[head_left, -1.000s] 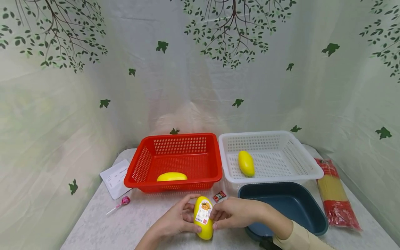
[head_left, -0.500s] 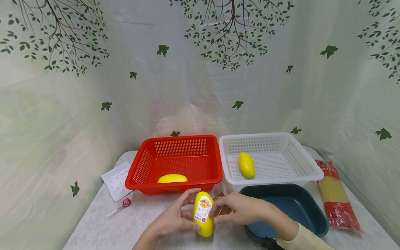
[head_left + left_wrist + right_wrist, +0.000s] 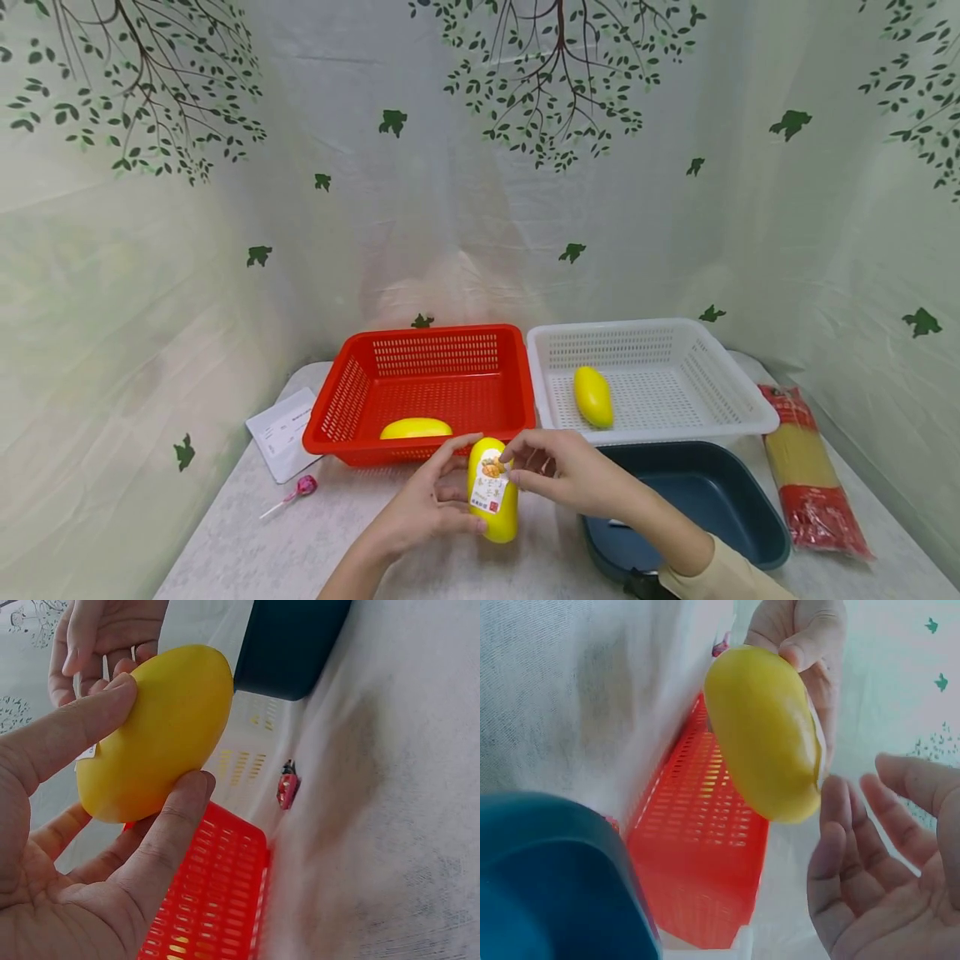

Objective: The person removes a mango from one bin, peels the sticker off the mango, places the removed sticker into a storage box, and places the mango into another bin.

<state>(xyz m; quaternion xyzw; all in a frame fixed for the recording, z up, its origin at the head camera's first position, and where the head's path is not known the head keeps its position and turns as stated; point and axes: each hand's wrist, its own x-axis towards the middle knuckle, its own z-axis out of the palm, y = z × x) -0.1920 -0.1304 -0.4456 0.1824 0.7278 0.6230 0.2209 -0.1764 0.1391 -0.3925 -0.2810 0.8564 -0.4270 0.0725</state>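
Pale grey mottled table (image 3: 225,542) beneath both hands; whitish sheeting (image 3: 465,208), printed with branches and green leaves, beyond them and out to either side.

Yellow mangoes: three. The held mango (image 3: 161,735) is between the hands, off the table, its fruit-picture label (image 3: 489,487) uppermost. Left hand (image 3: 429,510) grips it, thumb and fingers round its side. Right hand (image 3: 581,477) loosely curved, thumb apart from index, fingertips at the label's edge; cannot tell whether they touch.

Baskets: two. Red basket (image 3: 438,392) ahead of the left hand, second mango (image 3: 415,428) inside; white basket (image 3: 667,396) ahead of the right, third mango (image 3: 593,397) inside.

Pan: one, dark blue pan (image 3: 697,483), under the right forearm. One noodle packet (image 3: 810,475), farther right. One lollipop (image 3: 306,485) and one printed card (image 3: 283,433), left of the left hand. One small red-wrapped sweet (image 3: 288,787) on the table, ahead of the hands.
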